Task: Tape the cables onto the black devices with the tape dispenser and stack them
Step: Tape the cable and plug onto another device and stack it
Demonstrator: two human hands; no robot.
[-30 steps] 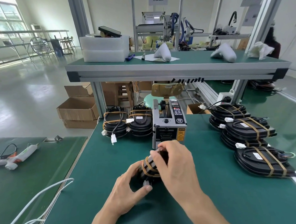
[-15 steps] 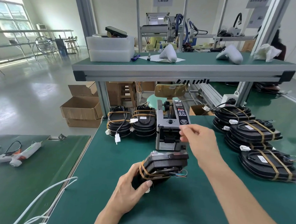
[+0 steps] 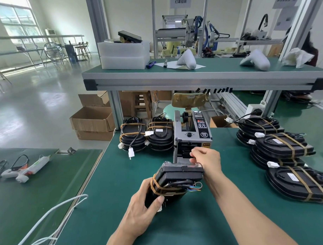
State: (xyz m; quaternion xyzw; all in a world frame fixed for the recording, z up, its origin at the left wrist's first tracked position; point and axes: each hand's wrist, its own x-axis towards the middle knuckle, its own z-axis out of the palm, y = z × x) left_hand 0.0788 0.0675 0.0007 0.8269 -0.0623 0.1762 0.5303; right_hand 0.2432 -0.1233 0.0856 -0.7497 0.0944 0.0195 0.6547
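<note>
My left hand [image 3: 143, 209] gripping the black device [image 3: 175, 183] tilted above the green table [image 3: 107, 184], my right hand [image 3: 207, 158] at the tape dispenser [image 3: 191, 136] mouth, fingertips curled, tape not discernible

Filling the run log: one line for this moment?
left hand: grips black device | right hand: fingers at tape dispenser outlet | tape: partly applied

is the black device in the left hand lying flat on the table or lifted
Lifted and tilted: the left hand grips the black device by its near end, its far end raised toward the tape dispenser.
</note>
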